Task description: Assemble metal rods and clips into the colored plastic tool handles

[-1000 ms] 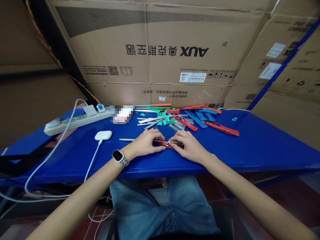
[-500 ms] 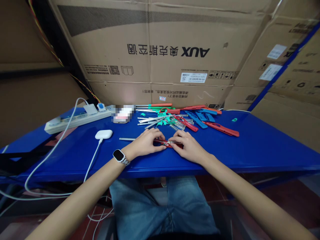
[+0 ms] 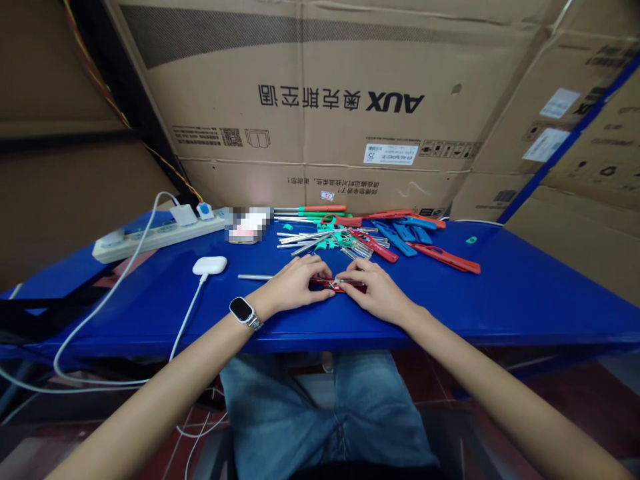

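Observation:
Near the table's front edge, my left hand [image 3: 300,283] is closed round a red lighter casing [image 3: 323,282] lying flat, with small white and metal bits in its middle. A thin silver tube [image 3: 254,277] sticks out to the left from under that hand. Opposite it, my right hand [image 3: 383,293] pinches a small clear, tank-like part [image 3: 350,283] over the casing's right portion. Fingers hide much of both pieces. Just beyond the hands lies a pile of silver tubes [image 3: 305,240], teal triggers [image 3: 327,241] and clear tanks [image 3: 357,248].
Red handles [image 3: 445,257] and blue handles [image 3: 397,237] lie at the back right, near a loose teal piece [image 3: 471,239]. On the left are a white earbud case [image 3: 209,265] on a cable, a power strip [image 3: 135,241] and a blurred phone [image 3: 247,227]. A cardboard wall [image 3: 320,147] stands behind.
The view has shifted slightly. Both hands stay at the casing; the fingers of my right hand have moved only a little on the clear part.

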The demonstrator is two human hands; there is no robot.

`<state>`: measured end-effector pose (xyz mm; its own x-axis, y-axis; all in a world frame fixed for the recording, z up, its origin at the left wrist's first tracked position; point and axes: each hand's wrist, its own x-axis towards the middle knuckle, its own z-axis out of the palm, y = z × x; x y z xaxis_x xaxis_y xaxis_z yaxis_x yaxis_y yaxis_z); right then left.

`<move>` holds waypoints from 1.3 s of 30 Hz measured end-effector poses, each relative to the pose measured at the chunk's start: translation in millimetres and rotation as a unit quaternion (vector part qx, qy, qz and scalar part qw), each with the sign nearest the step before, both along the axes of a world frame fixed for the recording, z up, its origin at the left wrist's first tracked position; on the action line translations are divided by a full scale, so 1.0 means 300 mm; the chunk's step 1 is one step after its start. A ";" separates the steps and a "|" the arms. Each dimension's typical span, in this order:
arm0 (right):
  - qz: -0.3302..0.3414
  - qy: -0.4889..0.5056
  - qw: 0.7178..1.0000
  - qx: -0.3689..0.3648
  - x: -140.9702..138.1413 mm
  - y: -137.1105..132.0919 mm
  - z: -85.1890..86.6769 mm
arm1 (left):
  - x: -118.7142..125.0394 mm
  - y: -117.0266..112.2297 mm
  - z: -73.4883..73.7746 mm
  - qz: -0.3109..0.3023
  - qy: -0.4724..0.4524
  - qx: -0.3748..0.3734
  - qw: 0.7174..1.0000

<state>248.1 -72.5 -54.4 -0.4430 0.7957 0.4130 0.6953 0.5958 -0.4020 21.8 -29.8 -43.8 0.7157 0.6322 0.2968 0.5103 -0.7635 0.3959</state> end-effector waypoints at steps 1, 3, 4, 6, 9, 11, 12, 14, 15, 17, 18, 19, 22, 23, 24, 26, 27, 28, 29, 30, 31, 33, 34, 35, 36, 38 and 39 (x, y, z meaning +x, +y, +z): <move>0.000 -0.001 1.000 -0.001 -0.002 0.001 -0.001 | 0.000 0.001 0.000 -0.001 -0.001 0.000 1.000; -0.002 -0.003 1.000 -0.001 -0.003 0.002 -0.003 | -0.001 0.001 -0.001 -0.005 -0.003 0.003 1.000; -0.003 -0.005 1.000 -0.001 -0.003 0.002 -0.004 | -0.002 0.001 0.000 -0.006 -0.003 0.004 1.000; -0.003 -0.014 1.000 0.003 -0.001 -0.001 -0.007 | -0.003 0.000 0.000 -0.005 -0.001 0.006 1.000; 0.001 -0.033 0.999 0.011 0.005 -0.005 -0.012 | -0.003 -0.003 0.000 0.002 0.002 0.004 1.000; -0.001 -0.036 0.999 0.012 0.009 -0.006 -0.018 | -0.003 -0.005 0.002 0.004 0.005 0.003 1.000; -0.003 -0.036 0.999 0.011 0.011 -0.005 -0.020 | -0.003 -0.006 0.004 0.003 0.009 0.004 1.000; -0.009 -0.032 0.999 0.010 0.013 -0.004 -0.023 | -0.005 -0.010 0.007 0.002 0.023 0.018 1.000; -0.012 -0.032 0.999 0.012 0.013 -0.004 -0.022 | -0.006 -0.013 0.010 0.000 0.034 0.033 0.999; -0.016 -0.041 0.999 0.019 0.010 -0.006 -0.014 | -0.011 -0.018 0.014 -0.006 0.059 0.073 0.996; -0.019 -0.050 0.998 0.025 0.008 -0.009 -0.008 | -0.014 -0.021 0.016 -0.011 0.071 0.096 0.993; -0.021 -0.062 0.997 0.030 0.005 -0.012 -0.001 | -0.017 -0.024 0.018 -0.017 0.080 0.117 0.990; -0.025 -0.104 0.993 0.048 0.000 -0.023 0.017 | -0.024 -0.032 0.021 -0.040 0.084 0.164 0.982; -0.025 -0.115 0.992 0.053 -0.001 -0.025 0.020 | -0.026 -0.034 0.022 -0.050 0.080 0.173 0.980; -0.025 -0.124 0.990 0.056 0.000 -0.027 0.022 | -0.027 -0.035 0.021 -0.059 0.076 0.179 0.979; -0.024 -0.132 0.989 0.058 0.001 -0.028 0.022 | -0.028 -0.037 0.020 -0.071 0.071 0.187 0.977; -0.024 -0.134 0.989 0.057 0.002 -0.028 0.021 | -0.029 -0.037 0.020 -0.074 0.070 0.190 0.976; -0.025 -0.136 0.989 0.056 0.003 -0.028 0.020 | -0.029 -0.036 0.019 -0.077 0.069 0.193 0.976; -0.026 -0.138 0.989 0.055 0.003 -0.028 0.020 | -0.029 -0.035 0.018 -0.078 0.068 0.196 0.975; -0.028 -0.139 0.988 0.055 0.002 -0.028 0.020 | -0.029 -0.034 0.016 -0.080 0.066 0.197 0.975; -0.030 -0.139 0.988 0.053 0.002 -0.029 0.021 | -0.029 -0.033 0.015 -0.081 0.064 0.194 0.976; -0.030 -0.138 0.989 0.049 0.001 -0.035 0.025 | -0.029 -0.032 0.012 -0.078 0.054 0.181 0.979; -0.028 -0.139 0.989 0.048 0.001 -0.038 0.027 | -0.030 -0.031 0.011 -0.075 0.048 0.172 0.981; -0.026 -0.144 0.988 0.047 0.002 -0.043 0.029 | -0.030 -0.030 0.010 -0.073 0.044 0.164 0.983; -0.024 -0.152 0.987 0.047 0.004 -0.047 0.031 | -0.029 -0.030 0.010 -0.071 0.041 0.158 0.984; -0.024 -0.170 0.984 0.046 0.010 -0.057 0.034 | -0.028 -0.028 0.010 -0.071 0.039 0.147 0.986; -0.025 -0.177 0.983 0.044 0.013 -0.062 0.034 | -0.027 -0.028 0.010 -0.072 0.038 0.142 0.987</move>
